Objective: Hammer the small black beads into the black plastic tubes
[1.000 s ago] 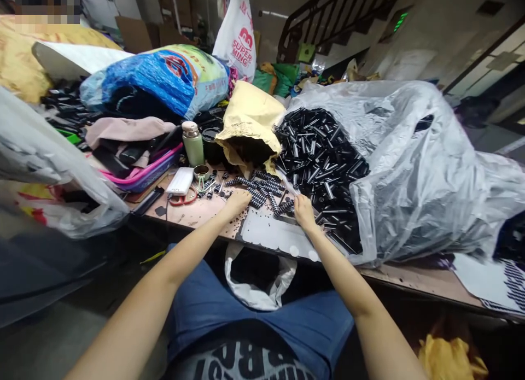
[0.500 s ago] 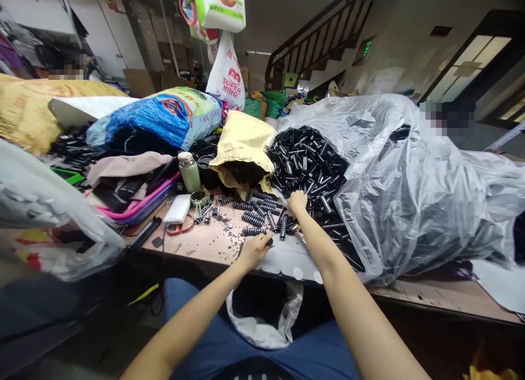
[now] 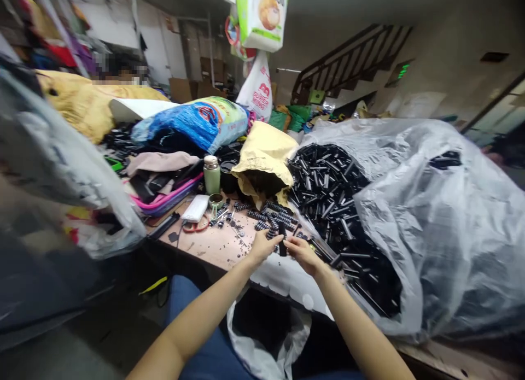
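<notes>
My left hand [image 3: 261, 246] and my right hand [image 3: 301, 252] meet over the table's front edge, both pinched on a short black tube [image 3: 282, 244] held upright between them. Just behind them lies a loose cluster of ribbed black-and-white pieces [image 3: 270, 215] on the brown tabletop [image 3: 213, 243]. To the right a large clear plastic bag [image 3: 426, 216] spills a heap of black tubes [image 3: 328, 194]. A white sheet [image 3: 283, 276] lies under my hands.
A yellow paper sack [image 3: 266, 156], a green flask [image 3: 211, 174], a white power bank [image 3: 195, 208] and a pink tray of clutter [image 3: 168, 197] crowd the back left. A white bag [image 3: 266, 342] hangs open below the table edge. Blue and grey sacks fill the left.
My right hand drew back from the tube heap and my left hand rose from the table; they came together on one black tube. The camera tilted upward.
</notes>
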The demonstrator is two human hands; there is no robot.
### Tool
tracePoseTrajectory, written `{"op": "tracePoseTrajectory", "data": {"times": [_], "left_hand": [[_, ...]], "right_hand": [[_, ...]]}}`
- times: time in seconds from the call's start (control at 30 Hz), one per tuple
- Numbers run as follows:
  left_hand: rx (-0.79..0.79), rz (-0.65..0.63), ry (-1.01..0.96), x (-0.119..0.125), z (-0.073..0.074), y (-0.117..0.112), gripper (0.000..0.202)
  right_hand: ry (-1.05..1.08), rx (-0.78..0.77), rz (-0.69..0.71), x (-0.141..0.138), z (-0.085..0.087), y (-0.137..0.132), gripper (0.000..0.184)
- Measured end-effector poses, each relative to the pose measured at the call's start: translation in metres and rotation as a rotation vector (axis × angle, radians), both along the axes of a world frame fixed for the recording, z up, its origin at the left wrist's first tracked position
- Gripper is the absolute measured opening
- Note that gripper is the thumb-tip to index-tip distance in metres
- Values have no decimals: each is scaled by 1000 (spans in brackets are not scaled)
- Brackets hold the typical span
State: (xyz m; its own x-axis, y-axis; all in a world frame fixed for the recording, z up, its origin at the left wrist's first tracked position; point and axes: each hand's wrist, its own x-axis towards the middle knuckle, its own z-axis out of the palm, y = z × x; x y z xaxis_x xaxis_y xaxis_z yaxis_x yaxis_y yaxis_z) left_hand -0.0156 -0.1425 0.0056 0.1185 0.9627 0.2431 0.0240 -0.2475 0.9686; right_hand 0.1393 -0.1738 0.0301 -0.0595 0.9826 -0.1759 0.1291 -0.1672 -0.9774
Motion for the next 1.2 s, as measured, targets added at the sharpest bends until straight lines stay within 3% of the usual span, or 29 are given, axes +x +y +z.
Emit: {"op": "tracePoseTrajectory", "data": {"times": [0.07, 0.17, 0.27, 0.37, 0.47, 0.57, 0.73, 0.93, 1.2], "left_hand": [[156, 25, 84, -3, 2, -6, 19], [446, -64, 232, -13, 2, -21, 13], [497, -146, 269, -18, 1, -36, 20], [272, -178, 137, -15, 4, -47, 26], [-96, -304, -150, -11, 12, -55, 37], [-345, -368, -312, -9, 19, -61, 47], [-528, -354, -367, -1, 19, -67, 50], [-492, -209, -511, 11, 17, -70, 28], [-737, -273, -422, 15, 24, -76, 35]], "right_hand": [[177, -139, -43, -6, 2, -11, 48], [415, -343, -6, -16, 10, -25, 58], [536, -375, 2, -26, 13, -34, 54], [467, -212, -200, -24, 9, -40, 54], [135, 107, -326, -11, 7, -56, 83], [-224, 358, -166, 0, 12, -81, 104], [-587, 622, 113, -6, 21, -106, 111], [-719, 691, 155, -13, 12, -102, 114], [-690, 636, 167, -9, 4, -102, 119]]}}
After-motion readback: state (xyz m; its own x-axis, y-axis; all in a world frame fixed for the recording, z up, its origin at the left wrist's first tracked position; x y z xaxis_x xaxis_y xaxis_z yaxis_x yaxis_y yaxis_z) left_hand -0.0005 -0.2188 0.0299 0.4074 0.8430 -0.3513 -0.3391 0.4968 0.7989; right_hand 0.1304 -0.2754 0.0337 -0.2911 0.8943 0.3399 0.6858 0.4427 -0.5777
